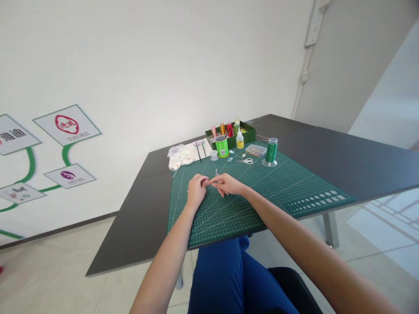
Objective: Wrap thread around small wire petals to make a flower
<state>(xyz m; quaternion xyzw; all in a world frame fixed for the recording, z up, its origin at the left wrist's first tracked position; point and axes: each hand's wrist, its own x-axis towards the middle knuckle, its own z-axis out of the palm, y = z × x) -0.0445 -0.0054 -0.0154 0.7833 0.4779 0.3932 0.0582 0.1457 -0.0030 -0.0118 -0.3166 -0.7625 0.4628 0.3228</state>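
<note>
My left hand (197, 191) is over the green cutting mat (262, 192), its fingers curled into a pinch. My right hand (228, 184) meets it from the right, index finger and thumb reaching to the left fingertips while the other fingers hang loosely bent. Whatever the fingertips hold is too small to make out. Just beyond them a small pale piece (216, 172) shows above the mat. Farther back lie small scissors (246, 161) with white handles, some tiny leaf-like pieces (230, 159) and a small round white container (214, 155).
A green thread spool (271, 151) stands at the right, near a clear flat box (256, 150). Behind are a glue bottle (240, 140), a bright green can (221, 146) and a dark green tray (250, 134) with thread spools. White padded material (183, 156) lies back left.
</note>
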